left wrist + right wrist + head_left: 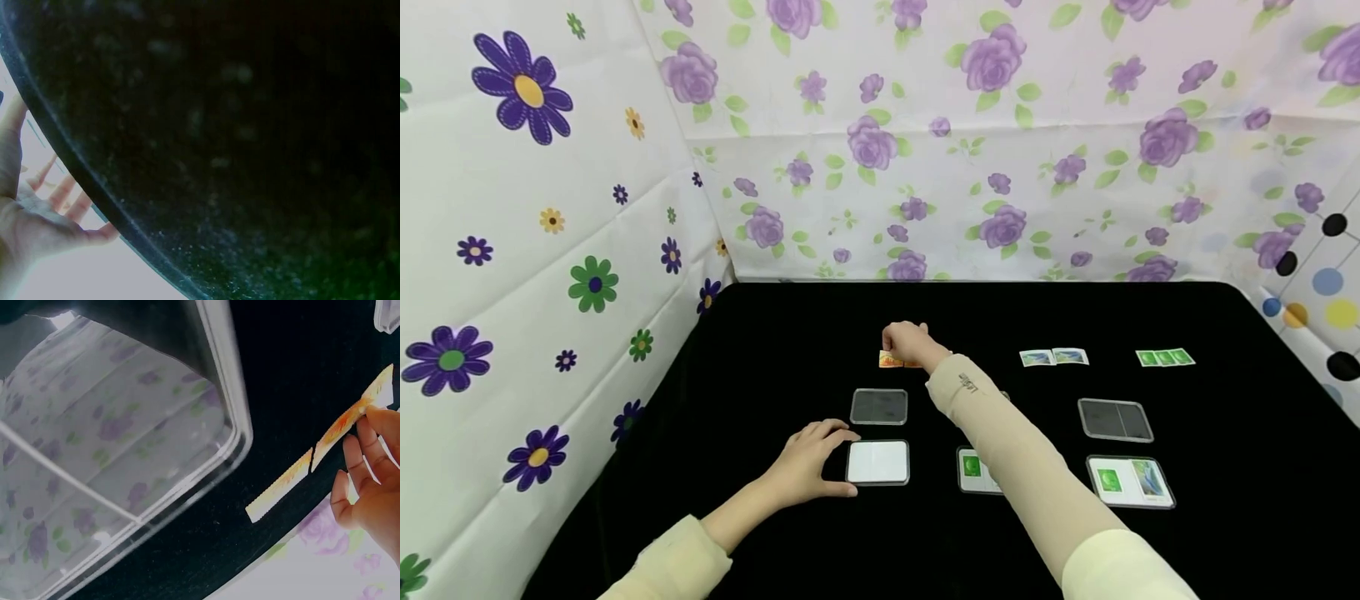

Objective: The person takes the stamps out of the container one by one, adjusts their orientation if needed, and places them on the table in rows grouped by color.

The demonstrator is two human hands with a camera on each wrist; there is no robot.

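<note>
Purple-rose white cloth [871, 143] backs the black counter [775, 350], where my outstretched right hand [907, 342] touches orange-yellow paper stamps [337, 432]; whether its fingers pinch, I cannot tell. My left hand [808, 462] lies spread, fingers released, at a white-filled clear case [878, 484].

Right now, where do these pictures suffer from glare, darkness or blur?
Head view: bright, mostly sharp; left wrist: murky darkness fills most, the left hand against an overexposed corner; right wrist: a clear case mirrors the flowered cloth.
</note>
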